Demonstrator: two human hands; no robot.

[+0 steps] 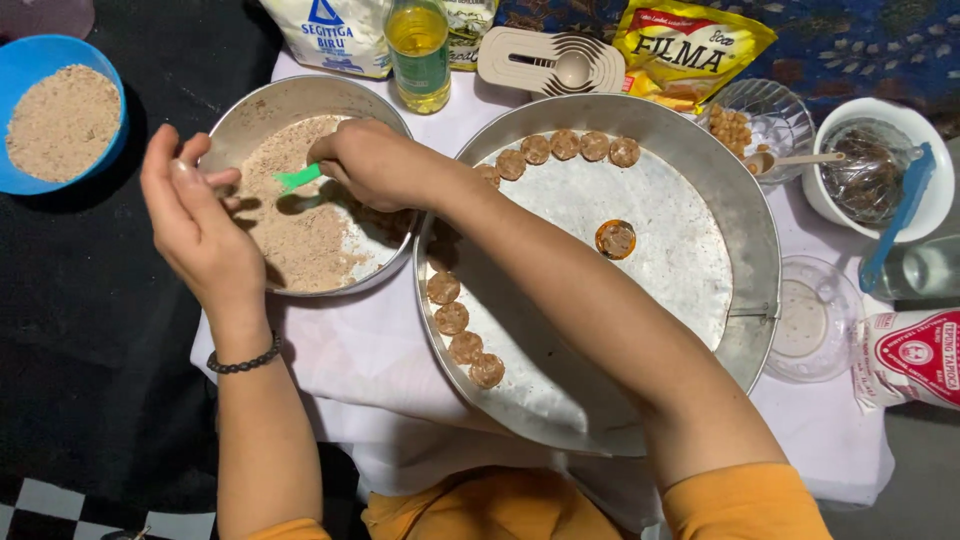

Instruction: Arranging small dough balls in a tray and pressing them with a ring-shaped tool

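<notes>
Head view looks down on a white-clothed counter [330,350] where a wide metal tray [600,420] holds small brown dough rounds [465,330] along its left and far rims. Beside it, to the left, sits a smaller metal pan [250,110] of brown crumbs [300,240]. Further left is a blue bowl [20,60] with more crumbs. The right hand [375,165] reaches across the tray into the pan, fingers pinched around a green scoop [298,178] whose long axis runs left to right, its tip pointing toward the left hand [195,225]. That left hand hovers over the pan's near-left edge, fingers loosely curled and apart, holding nothing I can make out, and just beside the scoop's tip.
</notes>
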